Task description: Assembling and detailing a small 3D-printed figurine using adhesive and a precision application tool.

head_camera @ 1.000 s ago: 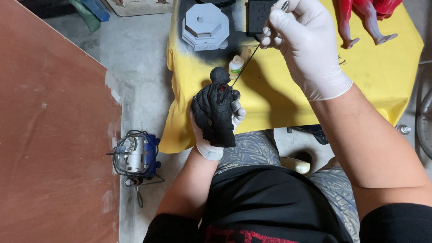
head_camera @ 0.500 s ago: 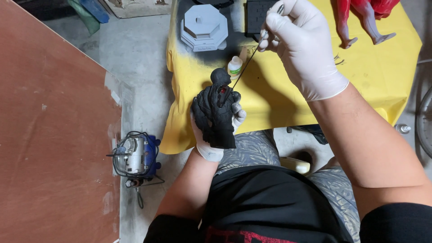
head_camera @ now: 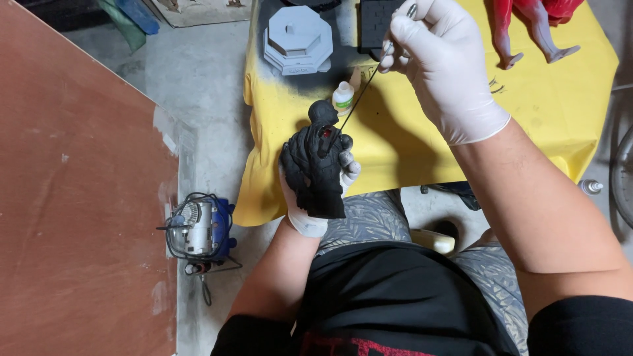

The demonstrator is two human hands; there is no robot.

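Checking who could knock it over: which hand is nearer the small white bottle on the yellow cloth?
Left. The left hand, gripping the black figure, sits just below the small white bottle; the right hand is farther off, up to its right.

Figurine (head_camera: pixel 318 161), centre frame: matt black with one small red spot. Both gloves, left hand (head_camera: pixel 316 191) and right hand (head_camera: pixel 443 66): white. Table cover (head_camera: pixel 409 138), upper right: yellow, black overspray at top. Octagonal base (head_camera: pixel 298 38): pale grey. Compressor (head_camera: pixel 201 229), lower left: blue and silver. Board (head_camera: pixel 72 198), left: reddish brown.
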